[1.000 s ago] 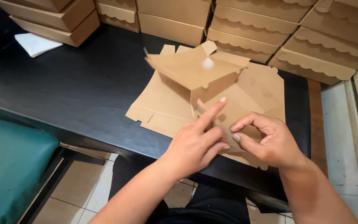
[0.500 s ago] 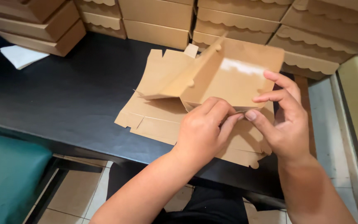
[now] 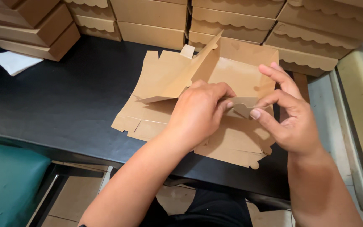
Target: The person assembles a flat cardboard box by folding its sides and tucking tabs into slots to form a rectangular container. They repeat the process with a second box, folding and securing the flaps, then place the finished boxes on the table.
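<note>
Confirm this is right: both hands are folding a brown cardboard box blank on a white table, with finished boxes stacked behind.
Not quite: the table is black, not white, as the head view shows. The rest holds: the left hand and right hand work the brown cardboard box blank, with finished boxes stacked behind.

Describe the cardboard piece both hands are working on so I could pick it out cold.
On the black table, in front of the stacked closed brown boxes, lies a pile of flat cardboard blanks. On top sits the half-folded box, pinched at a rounded tab by the left hand and right hand. It alone has walls raised but stands open.
</note>
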